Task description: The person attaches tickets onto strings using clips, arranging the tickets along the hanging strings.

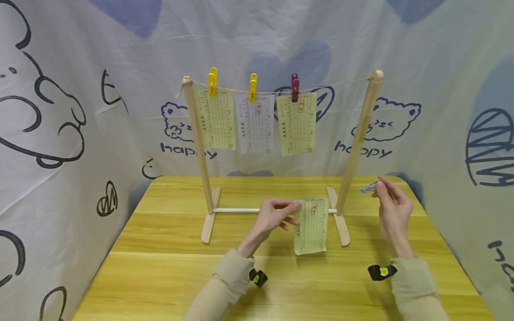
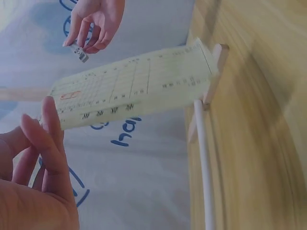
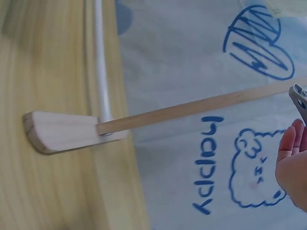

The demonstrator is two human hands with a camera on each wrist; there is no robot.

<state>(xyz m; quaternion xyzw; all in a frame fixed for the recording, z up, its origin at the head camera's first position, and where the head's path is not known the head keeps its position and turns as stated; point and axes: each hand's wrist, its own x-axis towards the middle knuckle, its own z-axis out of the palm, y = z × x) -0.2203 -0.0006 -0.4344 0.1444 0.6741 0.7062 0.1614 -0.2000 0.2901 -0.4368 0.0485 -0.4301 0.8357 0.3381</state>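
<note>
1. Head view: a small wooden drying rack (image 1: 198, 147) stands on a yellow wooden table (image 1: 160, 267), its string (image 1: 341, 83) running between two uprights.
2. Three printed slips already hang from the string at its left half: one under a yellow peg (image 1: 212, 82), one under a second yellow peg (image 1: 253, 87), one under a dark red peg (image 1: 295, 87). The right half of the string carries nothing.
3. A fourth slip (image 1: 311, 226) is off the string. The person's left hand (image 1: 275, 216) pinches it by its upper left edge between thumb and fingertips, low over the table, in front of the rack's white crossbar (image 1: 237, 210). The left wrist view shows the same slip (image 2: 134, 88) held up, with the fingers (image 2: 50, 139) closing on its near end.
4. The person's right hand (image 1: 391, 207) is raised beside the right upright (image 1: 359, 142), fingers curled round a pale clothes peg (image 1: 368, 187) pinched at its tip. The right wrist view catches only the peg's end (image 3: 300, 98) and the fingertips (image 3: 290, 153).
5. Judged from how things lie, three of four slips are pegged up; the fourth is in hand with its peg ready, and lifting it to the free stretch of string and clipping it remains.
</note>
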